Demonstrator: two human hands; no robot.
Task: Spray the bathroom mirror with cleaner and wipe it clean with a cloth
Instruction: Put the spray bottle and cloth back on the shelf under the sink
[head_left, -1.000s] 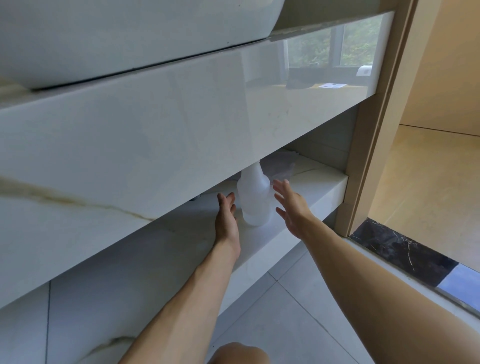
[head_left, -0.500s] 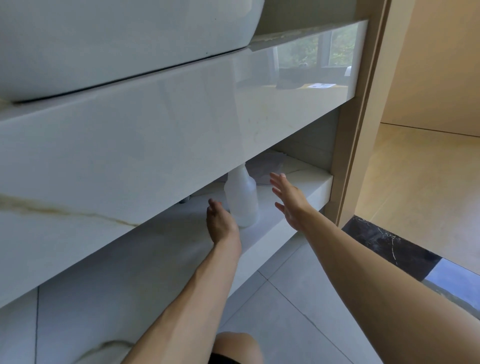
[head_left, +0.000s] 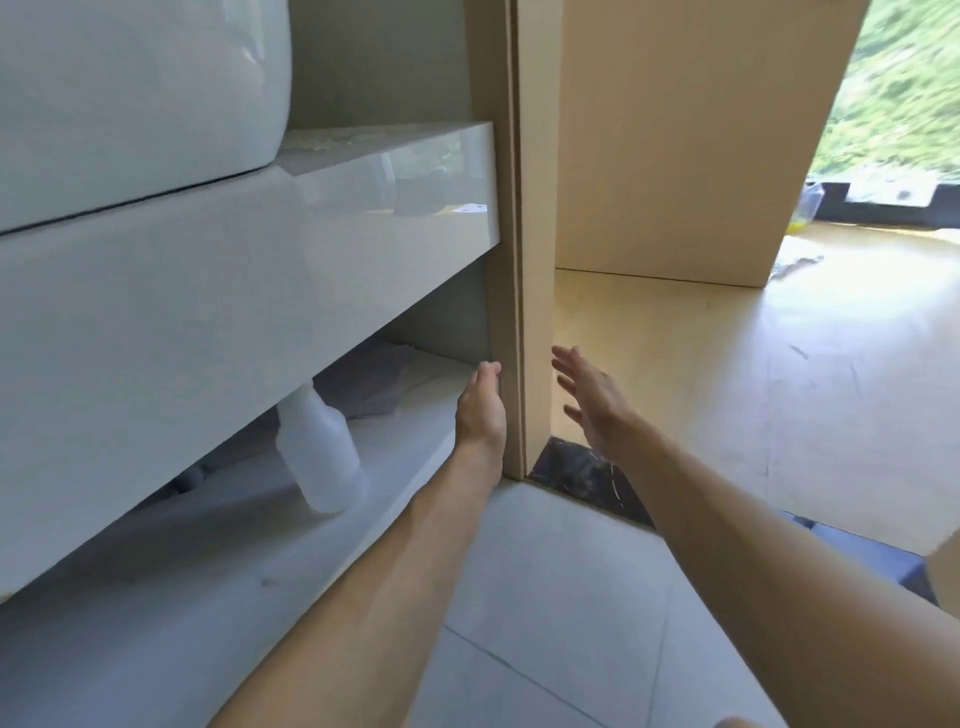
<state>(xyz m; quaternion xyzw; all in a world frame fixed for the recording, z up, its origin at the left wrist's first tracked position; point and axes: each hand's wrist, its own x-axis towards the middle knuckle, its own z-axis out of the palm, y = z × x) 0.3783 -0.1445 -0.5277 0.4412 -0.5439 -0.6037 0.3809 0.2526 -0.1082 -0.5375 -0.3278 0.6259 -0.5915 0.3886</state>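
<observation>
Translucent white spray bottle is standing on the lower shelf, top hidden. Left hand and right hand are hovering flat-fingered, holding nothing.

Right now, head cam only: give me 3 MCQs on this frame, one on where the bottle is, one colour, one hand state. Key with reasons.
1. Where does the bottle stand?
A. on the lower shelf under the counter
B. on the floor tiles
C. in the basin

2. What colour is the bottle?
A. blue
B. whitish, see-through
C. yellow

3. What is the right hand doing?
A. gripping the bottle
B. pinching the cloth
C. open, holding nothing

Key:
1 A, its base sits on the shelf, with the grey cloth behind it.
2 B, the plastic looks pale and cloudy.
3 C, its fingers are spread in front of the doorway; the left hand holds nothing either.
</observation>
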